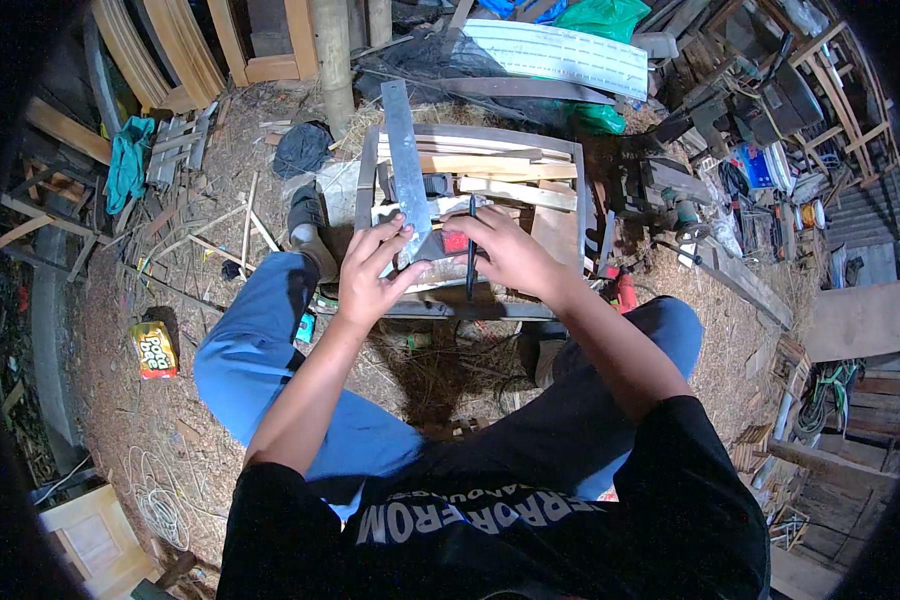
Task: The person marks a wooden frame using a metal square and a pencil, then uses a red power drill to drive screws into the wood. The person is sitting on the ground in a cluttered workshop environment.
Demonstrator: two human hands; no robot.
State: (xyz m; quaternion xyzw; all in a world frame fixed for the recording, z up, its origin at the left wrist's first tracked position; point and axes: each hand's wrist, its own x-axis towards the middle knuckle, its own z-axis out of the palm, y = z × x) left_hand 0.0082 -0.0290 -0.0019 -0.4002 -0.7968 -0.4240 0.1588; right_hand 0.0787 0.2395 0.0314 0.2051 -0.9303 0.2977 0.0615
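Above a low wooden bench frame between my knees, my left hand (372, 270) grips the near end of a long, flat grey metal blade (406, 165). Its fingers lie on the blade's left edge, and the thumb reaches across below. The blade points away from me, with a small hole near its far tip. In my right hand (510, 250), closed beside it, is a slim black pen-like tool (471, 270), roughly upright in view; its exact kind is unclear. A small red thing (454, 242) shows between my hands, partly covered by the right fingers.
Wood strips (520, 192) lie in the bench frame (582, 180). A black bag (302, 150) rests beyond my left foot. A yellow packet (154, 350) lies on the littered ground at left. Tools and boards crowd the right, near a long wooden beam (745, 285).
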